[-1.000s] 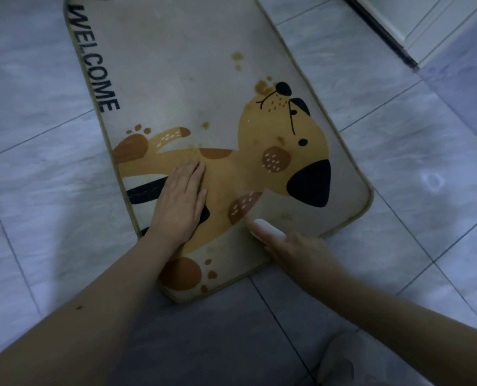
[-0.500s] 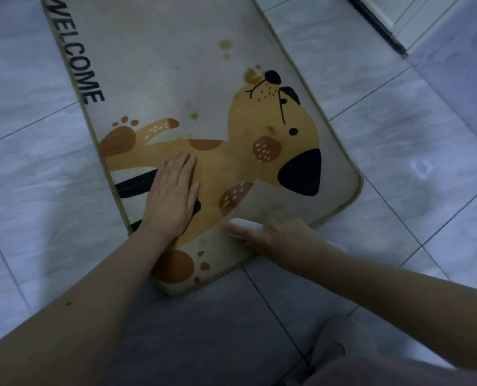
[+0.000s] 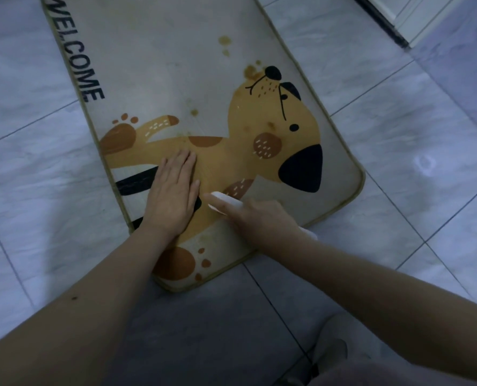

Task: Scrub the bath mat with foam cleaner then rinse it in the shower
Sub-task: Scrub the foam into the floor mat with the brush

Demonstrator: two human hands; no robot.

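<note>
So the bath mat (image 3: 176,65) with the cartoon dog and WELCOME lies flat on the grey tile floor (image 3: 426,135). Left hand (image 3: 173,199) presses flat on the dog's body, right hand (image 3: 262,218) just beside it grips a white brush (image 3: 224,199) against the mat. Brownish stains dot the print.
</note>
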